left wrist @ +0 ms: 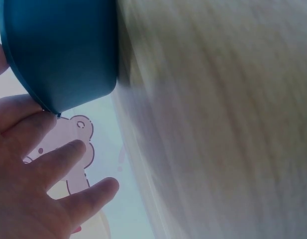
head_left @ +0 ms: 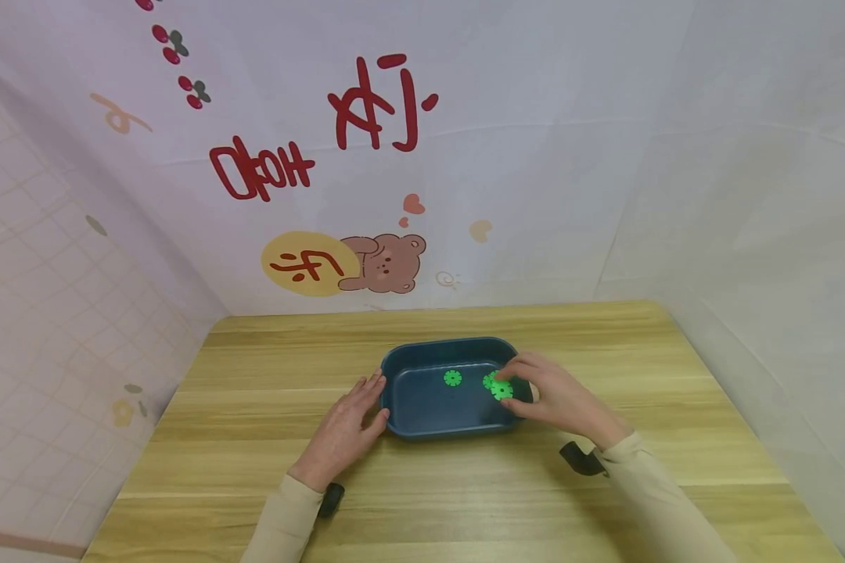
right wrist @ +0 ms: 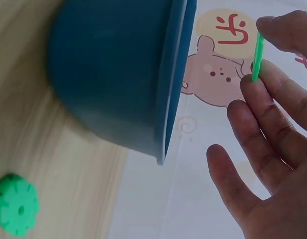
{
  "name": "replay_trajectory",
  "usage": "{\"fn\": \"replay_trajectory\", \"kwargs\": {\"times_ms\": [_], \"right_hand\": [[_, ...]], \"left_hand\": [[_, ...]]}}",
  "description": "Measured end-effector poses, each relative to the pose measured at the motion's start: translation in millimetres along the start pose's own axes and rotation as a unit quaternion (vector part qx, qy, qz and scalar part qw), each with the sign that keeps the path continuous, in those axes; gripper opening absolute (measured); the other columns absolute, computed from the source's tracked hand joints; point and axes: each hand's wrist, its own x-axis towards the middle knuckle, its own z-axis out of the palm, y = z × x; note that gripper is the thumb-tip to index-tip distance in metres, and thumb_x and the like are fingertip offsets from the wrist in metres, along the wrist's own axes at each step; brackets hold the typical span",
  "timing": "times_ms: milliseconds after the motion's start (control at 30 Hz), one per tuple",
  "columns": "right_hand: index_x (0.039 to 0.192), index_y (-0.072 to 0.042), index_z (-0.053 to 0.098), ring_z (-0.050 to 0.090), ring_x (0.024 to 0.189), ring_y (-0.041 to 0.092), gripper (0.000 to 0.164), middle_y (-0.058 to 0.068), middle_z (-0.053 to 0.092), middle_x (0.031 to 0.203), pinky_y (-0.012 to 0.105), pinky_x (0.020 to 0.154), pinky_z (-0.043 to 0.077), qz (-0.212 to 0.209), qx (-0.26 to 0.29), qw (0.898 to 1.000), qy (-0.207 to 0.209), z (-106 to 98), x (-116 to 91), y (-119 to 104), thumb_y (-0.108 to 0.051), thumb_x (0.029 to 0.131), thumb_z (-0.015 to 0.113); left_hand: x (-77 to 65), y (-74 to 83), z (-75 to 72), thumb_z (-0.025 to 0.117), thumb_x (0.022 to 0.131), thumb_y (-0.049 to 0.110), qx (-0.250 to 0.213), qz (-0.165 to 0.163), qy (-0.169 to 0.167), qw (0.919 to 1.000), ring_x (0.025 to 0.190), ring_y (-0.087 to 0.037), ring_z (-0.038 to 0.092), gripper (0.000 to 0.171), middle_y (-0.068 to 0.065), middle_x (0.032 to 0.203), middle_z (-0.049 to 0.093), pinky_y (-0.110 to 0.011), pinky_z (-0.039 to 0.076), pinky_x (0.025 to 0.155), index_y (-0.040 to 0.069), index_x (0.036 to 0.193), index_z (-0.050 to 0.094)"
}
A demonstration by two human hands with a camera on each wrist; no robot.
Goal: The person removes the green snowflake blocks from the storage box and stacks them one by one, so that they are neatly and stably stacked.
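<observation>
A dark blue rectangular basin [head_left: 433,432] stands on the wooden table. At its left end my left hand [head_left: 345,426] touches the rim with fingertips and thumb; in the left wrist view the other fingers [left wrist: 93,199] spread loosely off the wall. My right hand [head_left: 559,395] is over the basin's right end, pinching a green notched plastic disc [head_left: 501,390] between thumb and fingers. Edge-on, that disc [right wrist: 258,57] shows as a thin strip in the right wrist view. A similar small disc [head_left: 452,378] lies inside the basin, and another [head_left: 489,381] shows partly behind the held one.
Outside the basin, in the right wrist view, a green notched disc piece [right wrist: 15,205] lies on the tabletop; the right hand and arm hide it from the head view. A pale printed cloth [head_left: 535,195] hangs behind the table [head_left: 289,344] and along its sides.
</observation>
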Motion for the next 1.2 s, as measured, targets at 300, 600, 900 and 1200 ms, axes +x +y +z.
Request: {"fn": "replay_trajectory", "kwargs": {"times_ms": [300,600,900,1200], "right_hand": [[0.114,-0.015,0.074,0.064,0.107,0.018,0.03,-0.007,0.066,0.114,0.044,0.094,0.056,0.009,-0.01,1.0,0.017,-3.0,-12.3,5.8,-0.023,0.087,0.085],[0.111,-0.018,0.074,0.062,0.104,0.013,0.027,-0.011,0.064,0.111,0.041,0.091,0.057,0.011,-0.005,0.999,0.039,-3.0,-25.4,18.1,-0.019,0.087,0.086],[0.113,-0.018,0.074,0.064,0.105,0.012,0.03,-0.011,0.066,0.113,0.042,0.09,0.058,0.007,-0.007,0.999,0.048,-4.2,-36.6,32.3,-0.014,0.085,0.086],[0.114,-0.017,0.074,0.065,0.105,0.014,0.03,-0.009,0.066,0.114,0.045,0.091,0.058,0.043,0.006,0.999,0.029,-7.8,-43.6,39.6,-0.011,0.087,0.084]], "left_hand": [[0.7,0.3,0.5,0.064,0.104,0.029,0.004,0.0,0.003,1.0,0.149,-0.038,0.037,0.061,-0.009,0.164,0.037,-0.059,0.035,0.117,0.003,0.155,0.046],[0.5,0.8,0.2,0.063,0.104,0.03,0.005,0.002,0.005,1.0,0.149,-0.038,0.038,0.06,-0.009,0.164,0.038,-0.06,0.036,0.116,0.002,0.155,0.046],[0.4,0.3,0.4,0.065,0.103,0.028,0.001,0.003,0.007,1.0,0.149,-0.039,0.038,0.06,-0.009,0.164,0.038,-0.062,0.036,0.115,0.002,0.155,0.047],[-0.2,0.6,-0.1,0.064,0.104,0.029,-0.001,-0.001,0.002,1.0,0.15,-0.038,0.036,0.061,-0.009,0.165,0.037,-0.063,0.035,0.116,0.002,0.155,0.046]]}}
